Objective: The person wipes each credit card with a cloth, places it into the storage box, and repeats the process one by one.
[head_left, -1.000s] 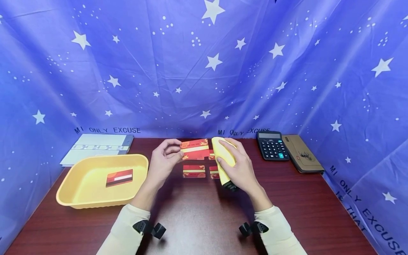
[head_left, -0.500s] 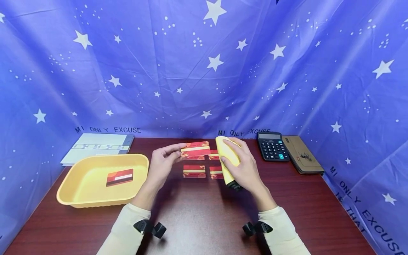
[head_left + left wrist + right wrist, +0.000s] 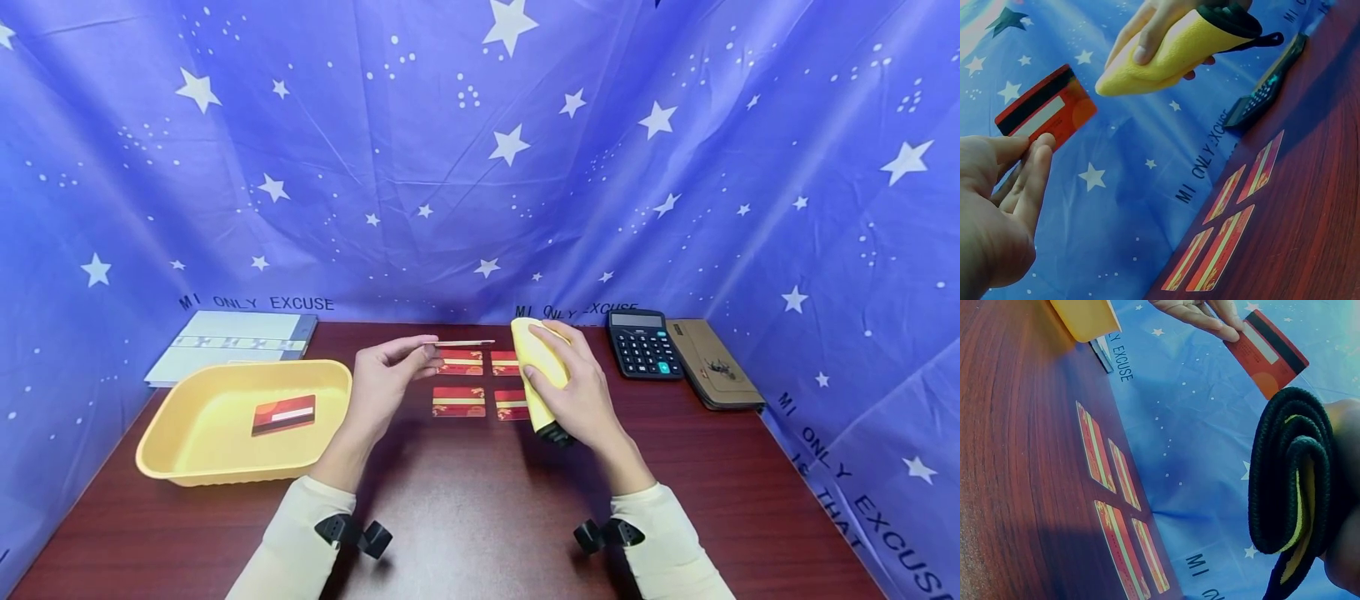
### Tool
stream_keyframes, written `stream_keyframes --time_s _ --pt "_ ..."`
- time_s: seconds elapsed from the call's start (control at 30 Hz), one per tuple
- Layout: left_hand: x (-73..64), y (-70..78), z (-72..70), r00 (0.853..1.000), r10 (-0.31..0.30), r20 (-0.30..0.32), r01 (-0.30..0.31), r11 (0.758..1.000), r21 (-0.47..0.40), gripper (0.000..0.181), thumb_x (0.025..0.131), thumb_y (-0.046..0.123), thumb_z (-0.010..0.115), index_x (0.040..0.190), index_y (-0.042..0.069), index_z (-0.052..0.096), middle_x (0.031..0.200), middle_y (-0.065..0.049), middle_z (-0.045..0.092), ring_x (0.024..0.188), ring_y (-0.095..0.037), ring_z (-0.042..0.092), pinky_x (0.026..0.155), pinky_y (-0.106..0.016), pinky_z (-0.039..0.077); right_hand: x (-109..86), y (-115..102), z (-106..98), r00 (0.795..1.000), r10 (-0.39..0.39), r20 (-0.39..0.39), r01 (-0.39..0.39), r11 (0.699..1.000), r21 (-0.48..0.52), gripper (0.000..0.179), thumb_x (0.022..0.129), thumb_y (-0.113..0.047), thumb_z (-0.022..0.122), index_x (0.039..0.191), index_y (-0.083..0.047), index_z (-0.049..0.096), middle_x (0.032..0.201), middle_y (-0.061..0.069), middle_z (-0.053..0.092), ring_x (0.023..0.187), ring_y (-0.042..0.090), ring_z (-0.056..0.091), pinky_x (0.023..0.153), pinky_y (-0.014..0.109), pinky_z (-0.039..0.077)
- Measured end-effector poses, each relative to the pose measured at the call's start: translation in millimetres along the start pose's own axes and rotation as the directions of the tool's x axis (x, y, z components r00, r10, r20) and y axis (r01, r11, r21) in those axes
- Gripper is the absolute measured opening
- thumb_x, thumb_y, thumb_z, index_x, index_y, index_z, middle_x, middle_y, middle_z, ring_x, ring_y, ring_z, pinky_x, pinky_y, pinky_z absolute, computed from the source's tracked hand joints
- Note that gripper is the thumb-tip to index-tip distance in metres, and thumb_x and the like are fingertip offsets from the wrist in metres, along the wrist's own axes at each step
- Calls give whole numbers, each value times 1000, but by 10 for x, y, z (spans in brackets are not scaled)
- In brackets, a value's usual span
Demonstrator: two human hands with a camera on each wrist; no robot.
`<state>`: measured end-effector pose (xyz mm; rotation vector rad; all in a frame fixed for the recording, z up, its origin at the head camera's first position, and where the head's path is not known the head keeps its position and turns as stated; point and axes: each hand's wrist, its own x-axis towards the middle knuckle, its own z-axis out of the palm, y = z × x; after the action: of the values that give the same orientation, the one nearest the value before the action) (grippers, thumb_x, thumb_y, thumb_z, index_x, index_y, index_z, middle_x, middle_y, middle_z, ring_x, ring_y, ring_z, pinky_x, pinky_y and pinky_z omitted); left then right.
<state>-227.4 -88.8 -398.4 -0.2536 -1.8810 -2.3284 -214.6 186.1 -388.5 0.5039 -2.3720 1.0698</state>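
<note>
My left hand (image 3: 384, 375) pinches a red bank card by its end, thumb against fingers, above the table. The card (image 3: 468, 342) is seen nearly edge-on in the head view; the left wrist view shows its back, with a black stripe and white strip (image 3: 1041, 115). My right hand (image 3: 585, 383) grips a folded yellow cloth (image 3: 542, 367) with dark edging, its folded layers (image 3: 1291, 475) seen end-on in the right wrist view. The cloth is close to the card's free end, apart from it. Several red cards with yellow bands (image 3: 459, 402) lie in two rows below.
A yellow basin (image 3: 202, 417) at the left holds another red card (image 3: 283, 415), stripe side up. Behind it lies a pale book (image 3: 232, 333). A black calculator (image 3: 645, 343) and a brown notebook (image 3: 712, 364) lie at the back right. A blue starry curtain (image 3: 420, 150) borders the table.
The held card has tilted from showing its banded face to nearly edge-on in the head view. My right hand with the cloth has drawn slightly to the right, away from the card.
</note>
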Motion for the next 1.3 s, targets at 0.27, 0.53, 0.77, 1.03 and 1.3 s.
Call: stream_keyframes --time_s 0.27,0.53,0.77,1.03,1.3 --pt "-2 16 9 994 5 -110 14 984 179 23 88 8 80 107 -5 78 80 11 73 77 -4 66 70 -17 57 -1 1 -5 1000 5 1 -5 1000 11 59 87 -15 81 142 -25 63 148 2 55 126 25 58 93 39 51" --pt "-7 22 9 994 -28 -109 50 977 207 22 87 9 81 107 -2 79 104 -8 79 92 -2 73 87 -15 60 10 -16 4 1000 -7 -3 7 1000 15 59 86 -14 80 142 -24 64 148 3 55 126 25 58 94 39 51" --pt "-13 19 23 999 -51 -15 52 998 24 36 90 -7 72 125 -9 68 89 0 76 80 -13 78 83 -33 67 11 -35 11 1000 7 8 -8 1000 23 59 87 -14 80 142 -23 63 149 3 54 127 26 57 94 39 51" --pt "1 14 -4 1000 6 22 -6 1000 -4 50 90 -10 69 137 3 63 83 4 75 78 -12 77 82 -36 68 31 -58 29 1000 12 11 -12 1000 29 59 87 -15 80 142 -25 63 149 1 54 126 25 57 92 40 52" --pt "5 3 -2 1000 9 15 -9 999 35 48 89 -10 69 136 0 63 84 -1 75 78 -12 77 81 -35 68 51 -116 71 1000 15 27 -16 998 53 59 88 -16 80 143 -26 63 150 1 53 124 25 57 90 40 52"
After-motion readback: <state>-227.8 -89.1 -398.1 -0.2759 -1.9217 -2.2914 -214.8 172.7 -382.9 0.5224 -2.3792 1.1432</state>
